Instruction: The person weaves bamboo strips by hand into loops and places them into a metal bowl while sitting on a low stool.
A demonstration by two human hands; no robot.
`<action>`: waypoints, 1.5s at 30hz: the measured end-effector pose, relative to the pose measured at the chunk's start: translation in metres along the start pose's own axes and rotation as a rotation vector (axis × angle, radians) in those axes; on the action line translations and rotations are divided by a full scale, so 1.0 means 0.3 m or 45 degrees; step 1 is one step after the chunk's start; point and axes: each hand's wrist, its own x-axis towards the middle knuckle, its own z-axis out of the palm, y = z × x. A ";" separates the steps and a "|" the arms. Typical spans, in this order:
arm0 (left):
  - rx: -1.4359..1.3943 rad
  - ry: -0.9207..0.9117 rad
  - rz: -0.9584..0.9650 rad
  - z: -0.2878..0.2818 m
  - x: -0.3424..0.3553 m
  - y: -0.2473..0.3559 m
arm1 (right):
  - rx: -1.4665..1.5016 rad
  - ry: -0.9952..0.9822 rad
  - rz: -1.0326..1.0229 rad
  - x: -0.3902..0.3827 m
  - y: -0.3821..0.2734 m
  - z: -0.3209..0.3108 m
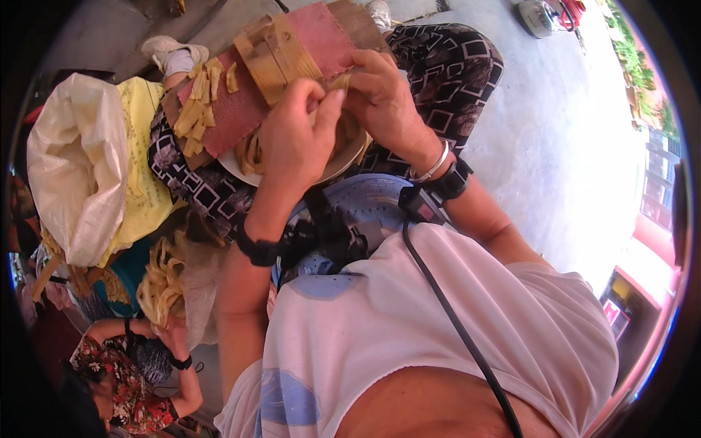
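Observation:
My left hand (301, 131) and my right hand (383, 101) meet over a pale bowl (342, 169) on my lap. Their fingertips pinch a thin pale yellow strip (336, 82), mostly hidden by the fingers. More yellowish strips (250, 155) lie curled in the bowl, partly behind my left hand. Just beyond is a board covered with a reddish sheet (241, 109), which bears a ridged wooden block (277, 55). Short, flat yellow pieces (196, 113) are heaped at the board's left end.
Below the bowl sits a blue perforated basin (369, 191). A white sack (73, 160) and a yellow sack (142, 171) stand at left. At lower left, another person's hands (174, 339) are by a bundle of strips (162, 274). A metal canister (539, 18) stands at far right.

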 end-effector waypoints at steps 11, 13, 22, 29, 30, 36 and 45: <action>-0.788 -0.256 -0.581 -0.036 -0.065 -0.004 | 0.544 0.164 0.412 0.000 -0.010 0.023; -0.887 -0.397 -0.703 -0.072 -0.118 -0.036 | 0.776 0.193 0.540 -0.019 0.023 0.040; 0.636 -0.036 0.397 -0.139 -0.086 -0.018 | 0.096 -0.389 -0.264 0.138 -0.023 -0.074; 0.602 -0.009 0.515 -0.189 -0.058 -0.006 | 0.318 -0.900 0.292 0.167 -0.089 -0.104; 0.555 -0.007 0.519 -0.201 -0.048 -0.012 | 0.368 -0.900 0.378 0.174 -0.087 -0.104; -0.211 -0.063 -0.023 -0.224 0.045 -0.122 | 0.462 -0.461 0.401 0.186 0.016 -0.008; 0.157 0.184 0.111 -0.154 0.178 -0.272 | 0.058 -0.334 0.136 0.219 0.128 0.123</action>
